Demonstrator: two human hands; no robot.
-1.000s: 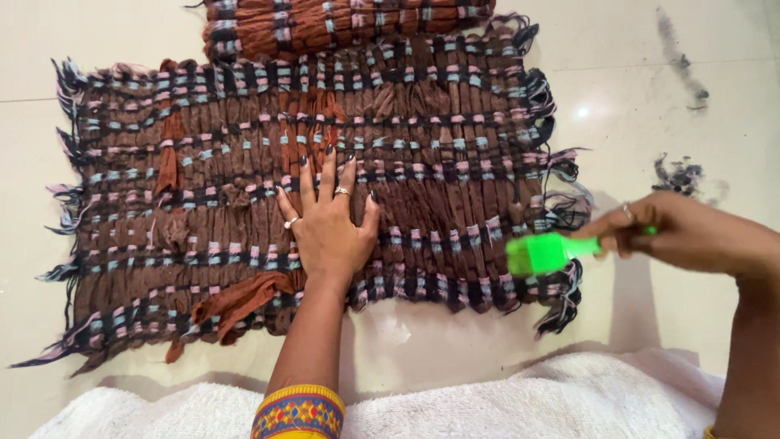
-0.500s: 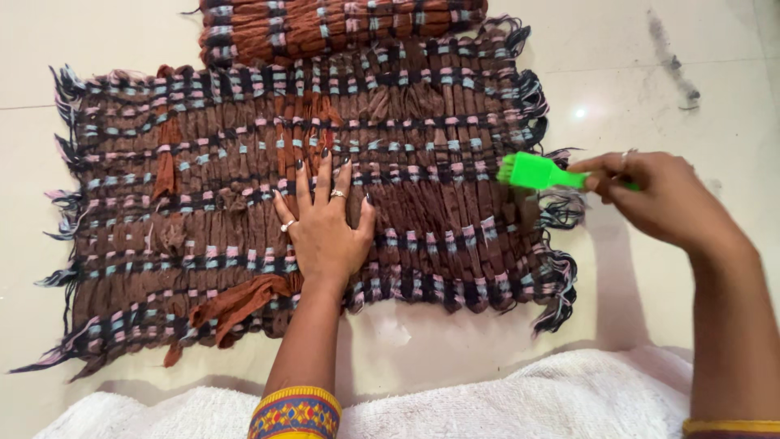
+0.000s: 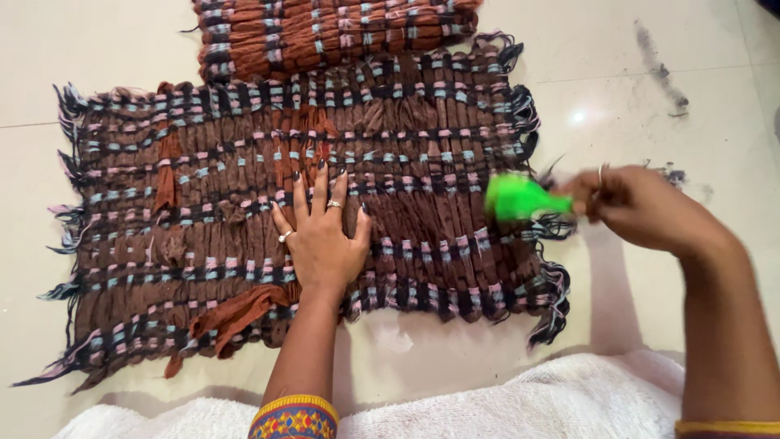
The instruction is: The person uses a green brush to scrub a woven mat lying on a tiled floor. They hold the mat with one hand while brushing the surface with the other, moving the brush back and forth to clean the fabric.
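Left hand (image 3: 322, 241) pressed flat on the mat (image 3: 203, 228), fingers spread and pointing away, palm down near the mat's middle, grip released, holding nothing; two rings seen on the fingers, dark polish on the nails. Right hand (image 3: 642, 207) blurred, clenched on the handle of a green brush (image 3: 520, 197), brush head lying over the mat's right part, near its frayed edge. Mat woven of brown cloth strips crossed by blue, pink and dark threads, spread flat on the pale tiled floor (image 3: 97, 65), loose fringe sticking out along the left, right and near edges, a few rust-coloured strips hanging loose at the near left. Second mat (image 3: 333, 32) of redder weave lay rolled or folded just beyond the first, touching its far edge. Dark lint (image 3: 662, 69) smeared in a streak on the floor at the far right, more fluff (image 3: 670, 175) just past the right hand. White towel (image 3: 504, 406) spread along the near edge of view, under both forearms. Patterned bangle (image 3: 294, 416) worn on the left forearm, thin yellow band (image 3: 725, 426) on the right
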